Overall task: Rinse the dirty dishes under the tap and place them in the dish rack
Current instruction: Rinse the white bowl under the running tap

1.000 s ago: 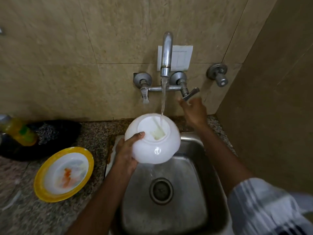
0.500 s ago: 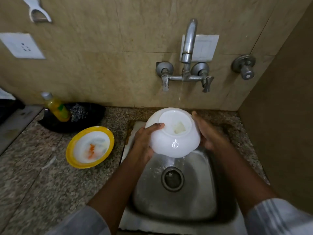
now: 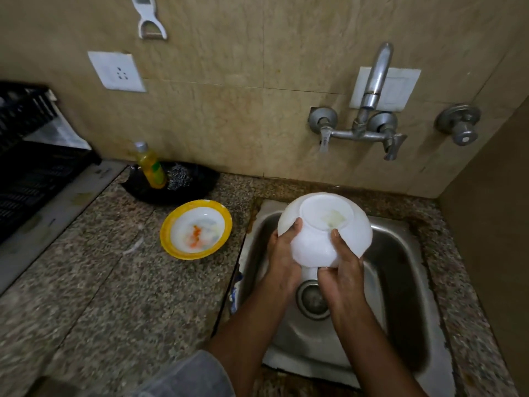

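Bowl (image 3: 325, 229) upside down over sink (image 3: 400, 282), to drain.
Left hand (image 3: 282, 257) and right hand (image 3: 342, 272) both clamp it; dirty plate (image 3: 196, 229) waits on table (image 3: 114, 282).

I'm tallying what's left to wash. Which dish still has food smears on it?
The yellow-rimmed plate on the counter, left of the sink, with orange smears. The white bowl, held upside down by both hands, shows none.

text: none legible | bottle (image 3: 151, 167) label: too blurred
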